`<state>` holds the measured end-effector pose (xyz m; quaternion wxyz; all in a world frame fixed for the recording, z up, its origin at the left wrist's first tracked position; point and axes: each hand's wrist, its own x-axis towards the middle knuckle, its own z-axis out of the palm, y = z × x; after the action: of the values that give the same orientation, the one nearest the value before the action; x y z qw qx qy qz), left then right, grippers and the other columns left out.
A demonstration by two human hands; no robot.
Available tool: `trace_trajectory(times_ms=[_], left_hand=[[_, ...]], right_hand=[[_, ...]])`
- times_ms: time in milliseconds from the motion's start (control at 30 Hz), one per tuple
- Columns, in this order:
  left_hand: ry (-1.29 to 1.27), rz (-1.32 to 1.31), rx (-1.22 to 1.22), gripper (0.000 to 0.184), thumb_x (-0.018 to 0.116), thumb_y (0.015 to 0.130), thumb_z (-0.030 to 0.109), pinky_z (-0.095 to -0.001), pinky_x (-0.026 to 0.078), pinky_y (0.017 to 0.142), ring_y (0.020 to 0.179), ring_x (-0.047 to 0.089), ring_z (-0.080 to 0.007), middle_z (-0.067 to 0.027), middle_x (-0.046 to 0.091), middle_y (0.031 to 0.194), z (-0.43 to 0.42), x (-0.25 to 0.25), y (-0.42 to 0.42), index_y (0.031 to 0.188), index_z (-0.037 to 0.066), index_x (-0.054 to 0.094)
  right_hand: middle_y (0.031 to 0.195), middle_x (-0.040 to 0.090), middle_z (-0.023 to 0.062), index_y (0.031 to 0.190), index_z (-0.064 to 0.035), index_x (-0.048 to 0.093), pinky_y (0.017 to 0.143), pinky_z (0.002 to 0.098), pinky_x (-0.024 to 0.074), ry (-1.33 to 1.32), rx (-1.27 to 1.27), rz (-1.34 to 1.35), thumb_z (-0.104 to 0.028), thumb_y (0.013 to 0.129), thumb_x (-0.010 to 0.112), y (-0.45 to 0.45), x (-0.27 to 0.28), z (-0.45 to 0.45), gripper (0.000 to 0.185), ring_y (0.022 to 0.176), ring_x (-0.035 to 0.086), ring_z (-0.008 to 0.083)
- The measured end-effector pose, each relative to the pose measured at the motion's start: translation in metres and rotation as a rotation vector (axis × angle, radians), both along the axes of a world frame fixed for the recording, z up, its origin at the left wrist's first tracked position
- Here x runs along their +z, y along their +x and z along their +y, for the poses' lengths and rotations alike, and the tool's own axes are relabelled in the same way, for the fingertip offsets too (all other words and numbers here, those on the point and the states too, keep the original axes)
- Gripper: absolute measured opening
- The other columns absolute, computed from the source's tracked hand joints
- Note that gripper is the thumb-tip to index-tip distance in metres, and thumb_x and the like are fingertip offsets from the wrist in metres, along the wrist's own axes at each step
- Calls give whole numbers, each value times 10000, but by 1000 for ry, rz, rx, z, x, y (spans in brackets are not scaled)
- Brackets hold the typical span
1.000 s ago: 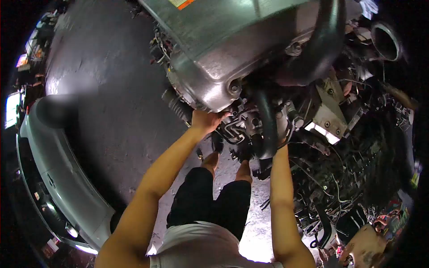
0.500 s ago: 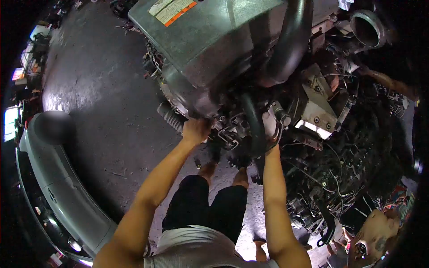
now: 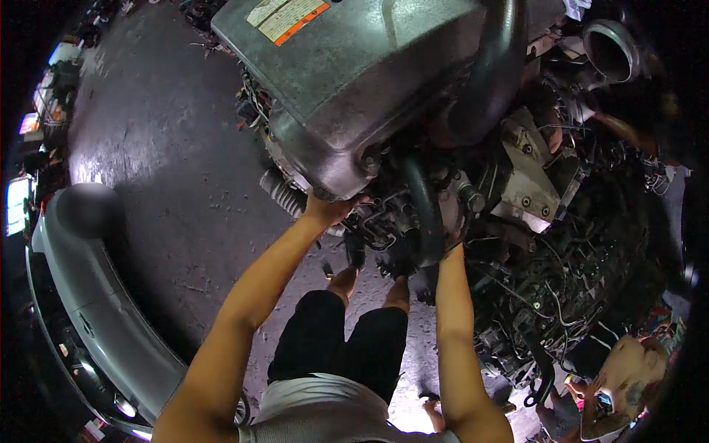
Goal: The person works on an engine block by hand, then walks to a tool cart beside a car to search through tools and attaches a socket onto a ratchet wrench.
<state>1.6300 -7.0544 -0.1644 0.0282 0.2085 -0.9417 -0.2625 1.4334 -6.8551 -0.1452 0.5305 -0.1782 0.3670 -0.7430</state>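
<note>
A large engine with a grey cover (image 3: 354, 66) and an orange-edged label (image 3: 288, 18) fills the upper middle. My left hand (image 3: 329, 210) is at the cover's lower corner, beside a ribbed hose (image 3: 281, 193); its fingers are mostly hidden under the edge. Behind a black curved hose (image 3: 422, 210), my right hand (image 3: 452, 210) reaches into the engine beside a metal fitting (image 3: 471, 196). Its fingers cannot be made out. Thin metal pipes (image 3: 380, 232) lie between the two hands.
A silver car bumper (image 3: 111, 295) stands at the left on the dark floor (image 3: 170, 148). Tangled engine parts and wires (image 3: 546, 295) spread at the right. Another person (image 3: 628, 376) is at the lower right; another person's arm (image 3: 624, 129) reaches in at the upper right.
The view has shifted, so the engine sits further left and more of its label shows. Both my hands remain at the engine. The person at the lower right has changed posture.
</note>
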Motion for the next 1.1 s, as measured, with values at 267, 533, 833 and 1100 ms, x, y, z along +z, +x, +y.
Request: trace_trajectory(times_ms=[267,533,833,1100], left_hand=[[-439,73,27,667,545,820,649,-471,375,1003,1219,502,-274,-29,564,1309,17,0,11,1312,200,529],[-183,-179,194,504,561,837,586,-445,484,826,960,640,-276,-79,678,1068,31,23,2,1105,174,674],[508,-302,683,545,324,973,492,-520,473,831,936,613,-445,-239,658,955,106,14,2,999,82,683],[-272,-285,-69,513,401,946,552,-441,517,611,681,665,-348,-144,676,737,18,16,11,978,125,684]], right_hand=[[1140,605,156,1236,4,503,816,469,523,-66,70,-162,-313,900,551,-2,0,0,464,984,611,325],[1129,607,152,1232,-1,504,784,495,539,-164,180,-389,-333,886,575,-2,15,-3,484,962,617,332],[1057,628,129,1172,-40,543,713,409,544,-458,-43,-463,-300,836,672,-5,-39,-4,443,866,629,257],[1049,625,134,1154,-34,559,782,421,519,-229,19,-265,-266,848,645,-7,-17,0,394,910,615,277]])
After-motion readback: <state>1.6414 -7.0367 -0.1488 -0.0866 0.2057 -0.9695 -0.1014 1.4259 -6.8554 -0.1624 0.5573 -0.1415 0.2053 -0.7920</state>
